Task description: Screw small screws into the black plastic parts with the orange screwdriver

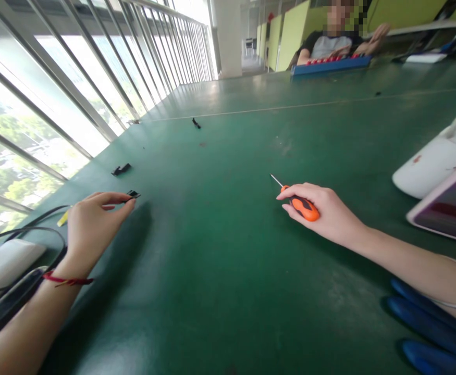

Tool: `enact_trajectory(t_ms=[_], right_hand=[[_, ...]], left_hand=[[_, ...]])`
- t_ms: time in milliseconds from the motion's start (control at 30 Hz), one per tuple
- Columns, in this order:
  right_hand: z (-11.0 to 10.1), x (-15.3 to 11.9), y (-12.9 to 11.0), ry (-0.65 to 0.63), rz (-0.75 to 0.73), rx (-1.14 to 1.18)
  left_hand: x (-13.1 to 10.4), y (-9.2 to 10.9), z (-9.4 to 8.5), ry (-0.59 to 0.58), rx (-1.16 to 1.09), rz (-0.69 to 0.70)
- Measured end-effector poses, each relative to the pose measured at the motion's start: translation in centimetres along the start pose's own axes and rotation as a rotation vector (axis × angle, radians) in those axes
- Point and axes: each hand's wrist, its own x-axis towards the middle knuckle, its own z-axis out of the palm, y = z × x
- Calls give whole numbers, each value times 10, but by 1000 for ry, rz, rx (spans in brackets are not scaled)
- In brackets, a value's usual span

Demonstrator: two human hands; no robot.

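Green tabletop (212,281): fills most of the view, with a metal railing (149,31) along its left side, outdoor greenery beyond it, and pale green partitions at the back.
Left hand (90,224): closed in a pinch, thumb and forefinger gripping a small black part (134,195) at the left of the table; the shadow suggests it is lifted off the surface.
Right hand (325,211): wrapped round the orange-and-black handle of a screwdriver (306,209), index finger along it toward the shaft.
Black part to screwdriver: well apart across bare table, the part to the left; the screwdriver's long axis slants, handle toward the right wrist, tip forward and left, so it aims past the far side of the part rather than at it. The part's own axis is mostly hidden by the fingers.
Loose black pieces: a pair (121,170) just beyond the left hand, another (196,123) farther out, nearer the left hand than the right.
Blue tray (331,66): at the far side before a co-worker (335,46), red items (339,59) showing along it.
White container (427,166): at the right, tilted in view; its contents cannot be seen.
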Motion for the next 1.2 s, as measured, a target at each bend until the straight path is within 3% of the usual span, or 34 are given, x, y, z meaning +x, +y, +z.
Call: enact_trajectory(t_ms=[200, 367, 567, 1200], right_hand=[[0, -1, 0, -1, -17, -18], [0, -1, 0, -3, -35, -24], [1, -1, 2, -6, -33, -25], [0, 0, 3, -21, -51, -54]], left_hand=[[1, -11, -5, -94, 91, -95], [5, -16, -11, 34, -30, -108], [9, -24, -11, -77, -199, -229], [10, -25, -8, -114, -128, -220]])
